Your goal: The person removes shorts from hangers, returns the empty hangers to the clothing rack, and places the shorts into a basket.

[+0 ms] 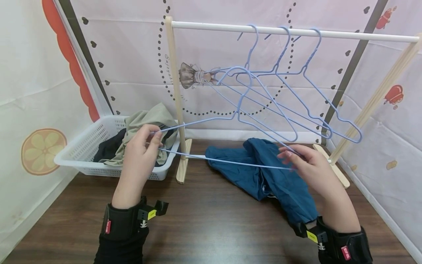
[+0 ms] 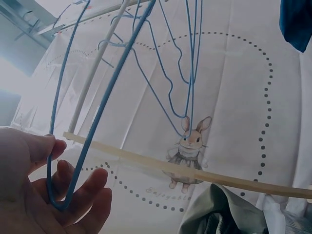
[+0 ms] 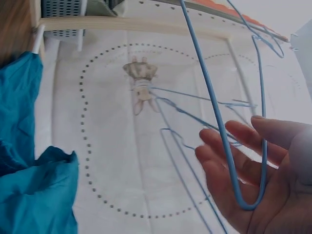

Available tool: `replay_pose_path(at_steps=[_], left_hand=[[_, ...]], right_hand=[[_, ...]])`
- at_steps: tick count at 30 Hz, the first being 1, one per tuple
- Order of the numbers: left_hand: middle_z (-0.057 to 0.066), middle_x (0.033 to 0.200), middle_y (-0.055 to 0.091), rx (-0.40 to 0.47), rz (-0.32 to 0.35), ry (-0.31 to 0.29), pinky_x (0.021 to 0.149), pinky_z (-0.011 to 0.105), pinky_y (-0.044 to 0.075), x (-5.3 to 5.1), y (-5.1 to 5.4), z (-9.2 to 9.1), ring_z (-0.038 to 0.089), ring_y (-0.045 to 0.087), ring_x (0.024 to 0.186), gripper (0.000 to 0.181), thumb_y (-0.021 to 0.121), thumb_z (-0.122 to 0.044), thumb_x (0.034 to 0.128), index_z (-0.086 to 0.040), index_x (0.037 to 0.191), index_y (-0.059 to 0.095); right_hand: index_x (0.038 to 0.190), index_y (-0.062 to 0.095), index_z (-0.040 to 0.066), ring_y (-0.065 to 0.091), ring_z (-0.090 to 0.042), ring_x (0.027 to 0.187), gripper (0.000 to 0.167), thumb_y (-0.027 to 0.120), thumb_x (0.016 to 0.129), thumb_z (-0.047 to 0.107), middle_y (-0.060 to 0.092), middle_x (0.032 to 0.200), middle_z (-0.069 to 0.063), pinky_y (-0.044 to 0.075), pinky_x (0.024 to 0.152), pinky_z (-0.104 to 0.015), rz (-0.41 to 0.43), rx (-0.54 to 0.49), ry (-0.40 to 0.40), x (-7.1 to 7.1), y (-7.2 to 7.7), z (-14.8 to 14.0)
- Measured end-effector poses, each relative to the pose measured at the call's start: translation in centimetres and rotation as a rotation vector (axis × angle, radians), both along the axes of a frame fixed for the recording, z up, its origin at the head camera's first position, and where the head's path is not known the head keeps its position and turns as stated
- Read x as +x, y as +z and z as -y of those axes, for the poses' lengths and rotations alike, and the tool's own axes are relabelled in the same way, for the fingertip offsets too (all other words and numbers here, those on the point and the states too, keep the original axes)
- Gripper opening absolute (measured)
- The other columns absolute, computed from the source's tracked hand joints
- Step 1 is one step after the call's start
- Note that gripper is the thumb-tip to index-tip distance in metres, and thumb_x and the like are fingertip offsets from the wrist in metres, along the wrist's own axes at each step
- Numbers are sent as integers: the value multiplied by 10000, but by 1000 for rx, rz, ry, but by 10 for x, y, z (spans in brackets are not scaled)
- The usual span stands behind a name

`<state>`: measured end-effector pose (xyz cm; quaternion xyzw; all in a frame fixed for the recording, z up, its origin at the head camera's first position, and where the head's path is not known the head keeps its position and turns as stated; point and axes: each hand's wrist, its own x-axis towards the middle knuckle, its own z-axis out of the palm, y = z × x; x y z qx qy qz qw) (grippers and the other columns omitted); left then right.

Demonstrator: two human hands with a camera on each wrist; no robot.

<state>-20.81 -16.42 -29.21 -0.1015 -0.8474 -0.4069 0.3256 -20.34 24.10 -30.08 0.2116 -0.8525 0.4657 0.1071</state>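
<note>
A light-blue wire clothes hanger (image 1: 230, 161) is held in the air in front of the rack, its hook pointing up and away. My left hand (image 1: 141, 161) pinches its left corner between thumb and fingers; the left wrist view shows the bend of the hanger (image 2: 105, 100) within that hand (image 2: 58, 190). At the other corner, my right hand (image 1: 310, 165) grips the wire, thumb on one side, fingers curled behind. Below the hanger lies a crumpled dark blue garment (image 1: 283, 183) on the table. Three similar hangers (image 1: 308, 62) hang from the rack's white rod (image 1: 211, 25).
At left, a white perforated basket (image 1: 105, 170) contains an olive-green cloth (image 1: 155, 116) and a black cloth (image 1: 110, 146). Wooden posts (image 1: 177, 91) with flat feet carry the rod. Printed white sheets (image 1: 132, 55) enclose the brown table (image 1: 204, 220) at the back and sides.
</note>
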Motion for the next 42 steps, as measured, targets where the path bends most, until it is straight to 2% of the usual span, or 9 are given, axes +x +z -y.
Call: replay_pose_path(at_steps=[7,11,15,19,25,28,32,35,42], left_hand=[[174,1078,651,46,3,-15,738,409,440,2,1,-1,292,627,946,285,467,-266,1040,-27,1158,566],[161,1050,645,68,22,-34,760,413,447,3,2,-2,272,619,938,285,486,-263,1033,-33,1197,526],[147,1053,629,86,60,-58,857,463,460,3,2,-2,265,598,970,384,517,-298,1018,-57,1308,443],[145,1087,616,100,82,-65,898,483,458,3,3,-1,249,583,985,462,524,-317,1011,-74,1380,388],[113,1068,632,88,73,-74,863,419,448,3,2,-1,171,574,933,443,497,-305,1022,-82,1391,395],[111,1058,636,76,68,-83,852,413,447,2,1,-1,171,576,925,429,495,-295,1024,-85,1387,406],[114,1053,632,71,73,-92,850,421,449,2,1,-1,197,586,930,419,497,-288,1023,-95,1386,414],[114,1053,631,65,75,-93,854,430,453,2,2,-2,211,594,929,414,496,-293,1023,-108,1385,419],[116,1055,641,48,80,-97,863,455,465,2,2,-3,224,605,937,389,497,-290,1023,-103,1361,452]], right_hand=[[1225,635,38,658,-127,817,288,463,1046,185,664,1015,-82,562,650,-269,-98,55,-74,17,10,-3],[1157,665,25,639,-118,732,228,503,1025,117,683,925,-30,542,595,-225,-184,-9,-114,22,12,-3],[1075,682,-28,593,-100,657,175,535,985,2,698,841,13,492,538,-175,-300,-99,-162,24,13,-5],[1038,687,-82,585,-89,610,152,569,948,-52,698,791,36,462,509,-147,-369,-193,-256,26,16,-10],[1052,699,-86,598,-115,582,170,637,927,11,694,756,11,472,499,-134,-317,-406,-405,31,22,-22],[1042,692,-119,596,-133,554,194,667,905,16,694,734,-45,477,484,-140,-317,-580,-399,31,24,-28],[1026,677,-158,594,-141,529,230,690,884,23,692,711,-77,466,458,-144,-374,-725,-378,31,25,-35],[1023,678,-162,595,-145,523,234,698,875,18,692,706,-88,457,446,-146,-399,-779,-386,32,26,-39],[1015,702,-127,588,-137,531,232,727,859,44,695,710,-78,464,466,-149,-392,-773,-466,34,28,-41]])
